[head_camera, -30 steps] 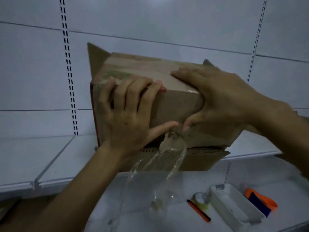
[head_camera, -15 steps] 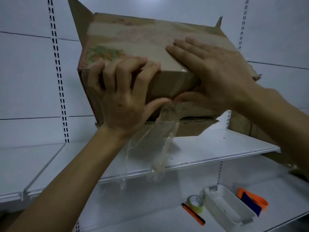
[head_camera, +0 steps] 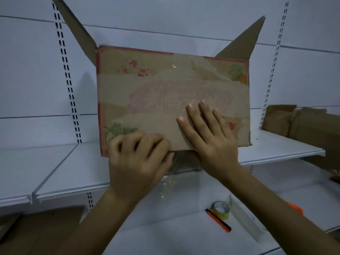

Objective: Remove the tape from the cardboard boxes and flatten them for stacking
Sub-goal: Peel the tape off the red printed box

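A: Start at the hands. The right hand [head_camera: 209,133] lies flat and open on the printed face of the cardboard box [head_camera: 173,96], fingers spread, pressing rather than gripping. The left hand [head_camera: 136,162] is curled at the box's lower edge; it's blurred, but the fingers look closed on the strip of clear tape [head_camera: 168,183] that hangs down below it.

B: And the box itself?

A: Held up in front of the shelf [head_camera: 55,173], broad face toward the camera, two flaps [head_camera: 77,28] splayed out behind the top corners. Whether its lower edge rests on the shelf I can't tell.

B: So what goes wrong from here?

A: Only an open palm steadies it. My guess is that a hard pull on the tape drags the box down or twists it out from under that hand. The tape could also snap short and leave a stuck remnant, or lift more of the printed paper, which already looks scuffed.

B: Anything below?

A: A tape roll [head_camera: 220,209] and an orange-and-black cutter [head_camera: 219,220] lie on the lower shelf, near where the box would drop. Other cardboard [head_camera: 301,124] sits at the right, well apart.
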